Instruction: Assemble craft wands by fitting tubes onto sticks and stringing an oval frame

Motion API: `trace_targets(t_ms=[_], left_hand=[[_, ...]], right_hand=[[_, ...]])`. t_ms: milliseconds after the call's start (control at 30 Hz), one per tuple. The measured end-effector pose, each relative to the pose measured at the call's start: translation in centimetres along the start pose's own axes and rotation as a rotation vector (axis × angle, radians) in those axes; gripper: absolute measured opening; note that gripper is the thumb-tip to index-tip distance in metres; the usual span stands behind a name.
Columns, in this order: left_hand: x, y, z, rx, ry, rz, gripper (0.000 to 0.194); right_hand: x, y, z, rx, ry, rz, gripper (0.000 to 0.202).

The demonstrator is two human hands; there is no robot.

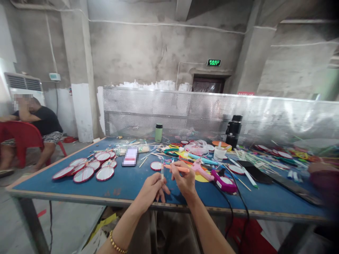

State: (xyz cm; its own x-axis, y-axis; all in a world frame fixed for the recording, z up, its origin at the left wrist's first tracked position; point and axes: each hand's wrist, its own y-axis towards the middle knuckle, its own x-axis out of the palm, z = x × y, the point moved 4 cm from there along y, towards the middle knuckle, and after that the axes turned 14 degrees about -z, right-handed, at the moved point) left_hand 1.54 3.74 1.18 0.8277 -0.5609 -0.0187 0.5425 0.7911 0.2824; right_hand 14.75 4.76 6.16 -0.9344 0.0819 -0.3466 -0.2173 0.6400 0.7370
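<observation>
So the pale strip [162,173] is upright over the near edge of the blue table [127,188], pinched between thumb and fingers of the left hand [155,187], other fingers loosely spread. The right hand [184,179] is closed pen-style round an orange pen-like tool [182,169], tip aimed at the strip; can't tell if they actually touch.

Using the strip as clock centre, one white disc with a red rim [156,166] sits at 11, just past the hands. Phone [129,157] lies at 10, and a heap of similar discs [83,174] is over at 9. Green bottle [159,133] stands at 12, well back by the perforated metal panel [137,106]. White cup [219,153] and black flask [233,131] are at 2, flask farther off. Pink glue gun [201,170] is at 3, with a purple box [224,181] just beyond it.

Way out at 10 there's a person in a black top [46,120] on a red chair [23,139].
</observation>
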Motion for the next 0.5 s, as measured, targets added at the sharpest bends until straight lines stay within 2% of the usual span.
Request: trace_targets(t_ms=[500], left_hand=[[-0.07, 0.01, -0.05, 0.009, 0.007, -0.005, 0.02]], right_hand=[[-0.02, 0.15, -0.26, -0.058, -0.055, 0.022, 0.017]])
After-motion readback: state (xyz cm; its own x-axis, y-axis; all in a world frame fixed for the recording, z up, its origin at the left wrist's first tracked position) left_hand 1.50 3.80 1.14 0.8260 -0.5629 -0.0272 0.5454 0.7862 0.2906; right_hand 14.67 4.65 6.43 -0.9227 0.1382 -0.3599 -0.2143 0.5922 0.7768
